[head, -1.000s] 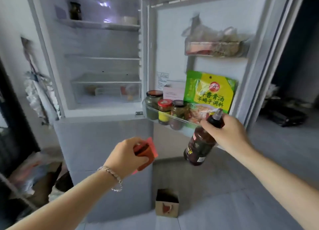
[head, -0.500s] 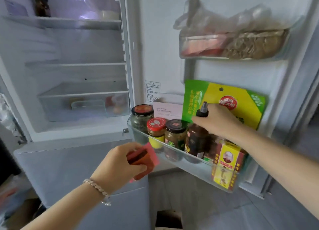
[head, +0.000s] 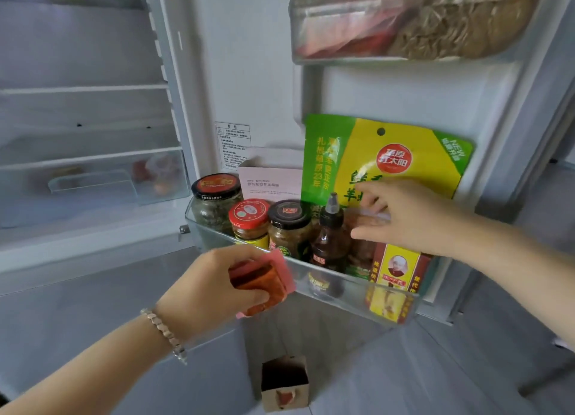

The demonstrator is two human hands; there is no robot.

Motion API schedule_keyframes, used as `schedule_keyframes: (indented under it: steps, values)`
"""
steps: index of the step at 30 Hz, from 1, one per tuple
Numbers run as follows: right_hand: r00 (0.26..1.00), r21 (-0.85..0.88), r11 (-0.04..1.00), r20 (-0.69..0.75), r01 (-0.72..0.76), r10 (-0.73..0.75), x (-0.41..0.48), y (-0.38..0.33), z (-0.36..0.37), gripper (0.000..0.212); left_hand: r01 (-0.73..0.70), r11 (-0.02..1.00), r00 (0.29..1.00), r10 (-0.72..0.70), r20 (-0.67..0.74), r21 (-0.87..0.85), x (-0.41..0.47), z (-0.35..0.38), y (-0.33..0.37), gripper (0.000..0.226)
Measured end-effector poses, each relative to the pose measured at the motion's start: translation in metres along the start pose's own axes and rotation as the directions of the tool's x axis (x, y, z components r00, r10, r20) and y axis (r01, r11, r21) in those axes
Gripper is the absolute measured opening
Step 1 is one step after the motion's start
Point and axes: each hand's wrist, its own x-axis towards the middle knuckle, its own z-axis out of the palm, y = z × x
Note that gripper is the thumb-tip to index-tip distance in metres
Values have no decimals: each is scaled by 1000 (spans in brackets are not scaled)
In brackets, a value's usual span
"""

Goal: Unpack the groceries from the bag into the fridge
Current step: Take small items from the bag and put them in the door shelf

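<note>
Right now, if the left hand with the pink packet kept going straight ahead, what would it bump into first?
Probably the clear front wall of the door bin, just ahead of the left hand and its pink packet. The jars behind sit deeper. Depth is hard to judge.

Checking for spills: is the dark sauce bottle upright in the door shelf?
Upright: the sauce bottle stands in the door shelf, nozzle up.

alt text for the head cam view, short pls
A person's right hand hovers open beside a dark sauce bottle standing in a fridge door shelf among jars. The left hand holds a pink-and-orange packet in front of the shelf. A small paper bag sits on the floor below.
</note>
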Motion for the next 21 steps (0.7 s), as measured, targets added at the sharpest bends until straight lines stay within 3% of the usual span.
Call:
schedule_keyframes:
  steps: [3,6,7,11,14,18,21]
  values:
    - [988,-106,994,-154,-26,9,-35,15,-6,61,-47,999,998,47,35,-1,4,3,1,43]
    - [996,-136,987,4,-89,90,-51,26,12,57,-163,986,984,165,68,-31,10,3,8,47]
    - [996,-103,991,6,-91,92,-51,31,19,55,-224,974,971,225,74,-29,13,3,14,47]
    - [965,153,984,-232,-90,124,-47,39,29,43,-414,909,908,416,50,-47,32,13,47,51]
    - [955,142,986,-273,-82,119,-45,38,29,41,-556,823,830,545,115,115,57,31,72,49]
    - [954,131,988,-277,-78,112,-45,38,30,29,-616,727,782,520,343,303,88,64,78,53]
    - [984,129,989,-153,-69,88,-42,42,28,35,-591,755,783,454,424,283,91,81,73,55]
